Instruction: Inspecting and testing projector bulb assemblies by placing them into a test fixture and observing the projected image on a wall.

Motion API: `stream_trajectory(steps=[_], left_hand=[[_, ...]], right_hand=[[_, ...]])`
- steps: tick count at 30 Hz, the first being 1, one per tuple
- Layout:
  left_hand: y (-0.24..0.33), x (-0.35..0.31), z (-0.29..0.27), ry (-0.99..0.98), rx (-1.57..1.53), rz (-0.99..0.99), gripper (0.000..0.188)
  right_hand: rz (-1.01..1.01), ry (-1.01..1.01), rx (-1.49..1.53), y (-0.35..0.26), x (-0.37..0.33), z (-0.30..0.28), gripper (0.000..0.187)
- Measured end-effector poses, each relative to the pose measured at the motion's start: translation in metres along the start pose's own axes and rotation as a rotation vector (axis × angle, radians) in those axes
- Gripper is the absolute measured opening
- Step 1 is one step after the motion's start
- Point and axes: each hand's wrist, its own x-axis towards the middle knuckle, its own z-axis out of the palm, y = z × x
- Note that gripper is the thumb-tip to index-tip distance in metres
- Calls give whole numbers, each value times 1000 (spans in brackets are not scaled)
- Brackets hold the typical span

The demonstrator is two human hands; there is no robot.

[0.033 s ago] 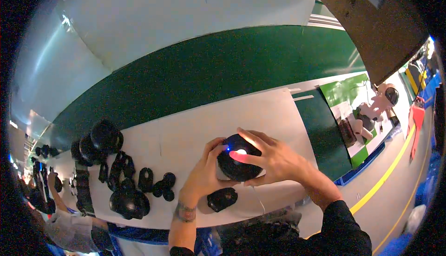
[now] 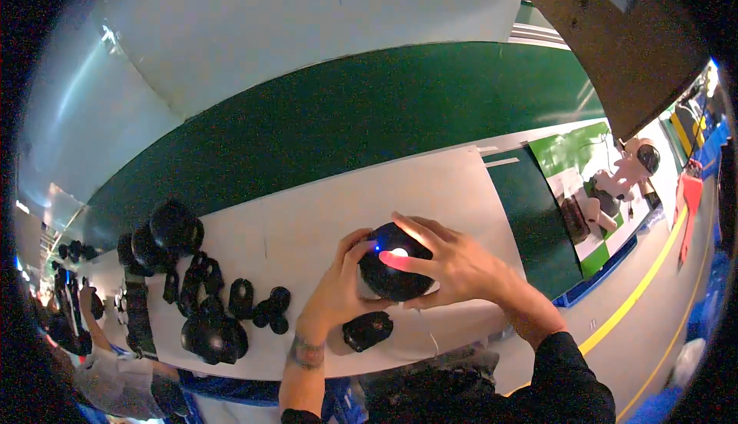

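Both my hands hold a round black device [image 2: 390, 282] just above the white tabletop. A bright white light glows near its middle and a small blue light beside it. My left hand [image 2: 336, 282] is closed around the left side, fingers curled over the edge. On the right side, my right hand [image 2: 461, 262] grips the device with fingers spread over it, one fingertip lit pink at the white light. Directly below lies a black oblong part [image 2: 368, 331]. A thin pale cable [image 2: 430, 332] runs down near the right hand; its upper end is hard to make out.
Left on the white table [image 2: 307, 216] are several round black parts [image 2: 177, 226], a large rounded black piece [image 2: 214, 337], an oval ring [image 2: 241, 297] and small discs [image 2: 273, 310]. A green mat [image 2: 538, 209] lies right, near a white device [image 2: 638, 159]. Another person's arm [image 2: 96, 320] reaches in far left.
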Motion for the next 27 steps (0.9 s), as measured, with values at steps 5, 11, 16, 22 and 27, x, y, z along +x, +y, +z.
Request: stream_trajectory(steps=[5, 11, 16, 22, 27], left_hand=[[1, -1, 1, 11, 18, 46, 98], [14, 6, -2, 10, 34, 9, 102], [17, 15, -10, -80, 60, -5, 103], [13, 10, -6, -66, 84, 15, 103], [13, 9, -1, -20, 78, 61, 102]], right_hand=[[-12, 29, 24, 1, -1, 1, 71], [-24, 81, 33, 1, -2, 0, 69], [-17, 82, 44, 1, -3, -1, 68], [-12, 90, 73, 2, -5, 0, 70], [-5, 100, 67, 4, -6, 2, 71]])
